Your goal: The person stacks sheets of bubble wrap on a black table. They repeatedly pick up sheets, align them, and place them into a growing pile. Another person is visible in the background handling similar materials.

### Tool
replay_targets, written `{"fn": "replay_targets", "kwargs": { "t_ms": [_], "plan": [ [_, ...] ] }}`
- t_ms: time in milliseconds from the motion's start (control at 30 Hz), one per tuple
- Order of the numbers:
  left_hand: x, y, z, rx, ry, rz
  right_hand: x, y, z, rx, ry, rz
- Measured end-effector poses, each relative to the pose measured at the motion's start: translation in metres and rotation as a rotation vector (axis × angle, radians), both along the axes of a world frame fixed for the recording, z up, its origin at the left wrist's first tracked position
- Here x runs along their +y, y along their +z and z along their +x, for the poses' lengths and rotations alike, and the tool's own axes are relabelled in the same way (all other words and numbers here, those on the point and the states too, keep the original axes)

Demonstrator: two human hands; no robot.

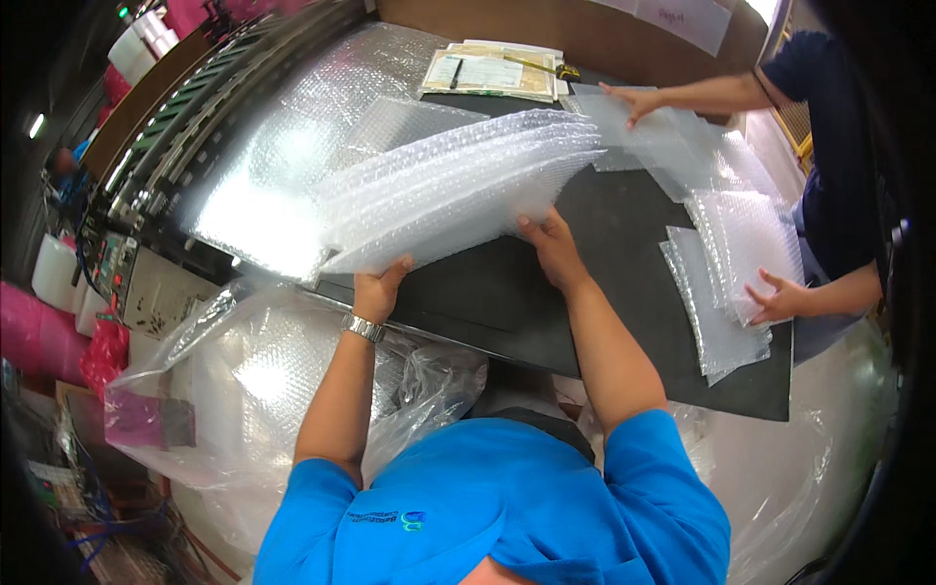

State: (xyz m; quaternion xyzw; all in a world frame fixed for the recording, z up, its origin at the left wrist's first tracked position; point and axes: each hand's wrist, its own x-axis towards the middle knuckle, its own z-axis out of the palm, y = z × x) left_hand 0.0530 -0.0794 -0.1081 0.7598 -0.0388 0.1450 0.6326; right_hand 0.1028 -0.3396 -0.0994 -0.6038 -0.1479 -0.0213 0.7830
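Between my two hands is a thick stack of clear bubble wrap sheets [458, 185], held up at a slant over the black table [468, 307]. My left hand [383, 290], below a metal watch, grips the stack's near left corner with the thumb on top. At the near right edge my right hand [554, 249] pinches the same stack; the fingers underneath are hidden. The sheets fan apart along their far edge. Behind them, another bubble wrap sheet [405, 127] lies flat next to the shiny bubble wrap web [292, 127].
Across at the right, a co-worker's hands [780, 297] handle more bubble wrap sheets [746, 239]. Papers [487, 73] with a pen and a tape measure [567, 72] lie at the back. A roller machine [166, 136] stands left. A large clear plastic bag [244, 390] hangs below the table edge.
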Motion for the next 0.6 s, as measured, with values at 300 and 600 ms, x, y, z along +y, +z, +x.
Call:
{"fn": "replay_targets", "kwargs": {
  "t_ms": [300,600],
  "plan": [
    [-0.002,-0.001,0.0,-0.041,0.044,0.05,-0.003,-0.002,0.002,0.062,0.008,-0.073],
    [-0.002,-0.005,0.003,-0.02,-0.023,-0.068,-0.005,-0.015,0.008,0.015,-0.002,-0.103]
  ]
}}
